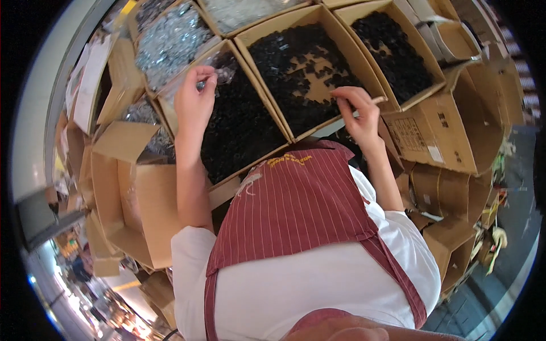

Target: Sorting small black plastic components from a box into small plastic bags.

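Note:
My left hand (195, 99) is closed in a pinch over the left box of small black pieces (242, 125). A small shiny bit shows between its thumb and fingers, too small to name. Crumpled clear plastic (223, 67) lies just beside those fingertips. Over the near right corner of the middle cardboard box (266, 108), my right hand (359, 113) has its fingers bent and drawn together. What they hold, if anything, is hidden. Loose black pieces (287, 62) lie below that hand, with brown cardboard bottom showing between them.
Another box of black pieces (392, 54) stands to the right. Clear and silvery pieces (173, 45) fill a box at the far left, and clear ones (244, 14) sit at the back. Opened cartons (156, 210) crowd the left side, with a large carton (438, 128) on the right.

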Available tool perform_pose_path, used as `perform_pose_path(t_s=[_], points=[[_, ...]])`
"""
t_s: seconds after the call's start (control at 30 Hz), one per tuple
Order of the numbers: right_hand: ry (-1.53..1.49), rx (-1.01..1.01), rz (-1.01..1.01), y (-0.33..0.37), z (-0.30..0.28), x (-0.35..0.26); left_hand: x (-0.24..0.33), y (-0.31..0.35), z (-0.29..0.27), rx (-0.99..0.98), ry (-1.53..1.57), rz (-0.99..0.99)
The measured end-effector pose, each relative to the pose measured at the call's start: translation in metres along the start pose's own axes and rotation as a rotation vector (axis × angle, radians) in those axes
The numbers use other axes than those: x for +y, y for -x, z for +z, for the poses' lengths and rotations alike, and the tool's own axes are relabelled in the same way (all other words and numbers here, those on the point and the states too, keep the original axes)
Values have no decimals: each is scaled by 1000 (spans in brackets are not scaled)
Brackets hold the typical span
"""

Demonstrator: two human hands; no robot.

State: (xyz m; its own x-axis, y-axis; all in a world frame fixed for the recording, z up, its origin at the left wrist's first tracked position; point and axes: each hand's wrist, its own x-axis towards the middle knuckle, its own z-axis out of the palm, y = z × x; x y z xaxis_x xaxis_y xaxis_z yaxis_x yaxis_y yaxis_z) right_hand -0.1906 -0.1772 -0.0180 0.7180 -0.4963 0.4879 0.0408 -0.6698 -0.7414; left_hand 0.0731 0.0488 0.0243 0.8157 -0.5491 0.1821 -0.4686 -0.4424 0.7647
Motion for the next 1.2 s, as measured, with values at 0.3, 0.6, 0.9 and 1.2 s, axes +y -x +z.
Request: perform_pose_path(t_s=[0.3, 0.6, 0.9, 1.2], points=[[61, -74, 23, -16, 30, 0, -87, 8, -6, -55, -920, -234], [-20, -174, 136, -15, 20, 4, -78, 12, -29, 264, -469, -65], [-251, -239, 329, -20, 23, 6, -75, 24, -34, 329, -16, -173], [-578, -491, 183, -44, 39, -42, 51, 47, 1, -70, 1082, -273]])
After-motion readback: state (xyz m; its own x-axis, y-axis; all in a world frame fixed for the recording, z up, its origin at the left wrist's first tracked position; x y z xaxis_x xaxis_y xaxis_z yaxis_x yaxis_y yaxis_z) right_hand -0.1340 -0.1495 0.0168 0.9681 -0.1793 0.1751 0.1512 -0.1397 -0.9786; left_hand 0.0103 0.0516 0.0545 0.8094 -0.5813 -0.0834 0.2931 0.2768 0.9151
